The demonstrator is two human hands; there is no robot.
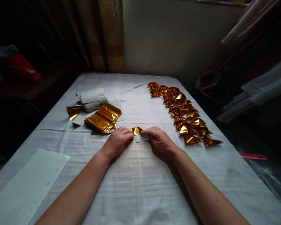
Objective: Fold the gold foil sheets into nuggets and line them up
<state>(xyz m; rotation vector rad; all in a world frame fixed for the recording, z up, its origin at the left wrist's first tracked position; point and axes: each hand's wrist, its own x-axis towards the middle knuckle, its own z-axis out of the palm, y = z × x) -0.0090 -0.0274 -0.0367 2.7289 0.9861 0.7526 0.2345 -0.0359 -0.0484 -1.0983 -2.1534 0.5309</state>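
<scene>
Between my hands is a small sheet of gold foil paper, partly folded, its white backing showing along the near side. My left hand pinches its left end, and my right hand grips the right end with thumb and fingers. Just beyond my left hand lies a stack of gold foil sheets. Off to the right of my right hand, folded gold foil pieces sit in rows running away toward the far edge.
A white paper bundle and a curled gold foil piece lie beside the stack. A lined paper sheet rests at the near left on the white tablecloth. A pink handle shows past the table's right edge.
</scene>
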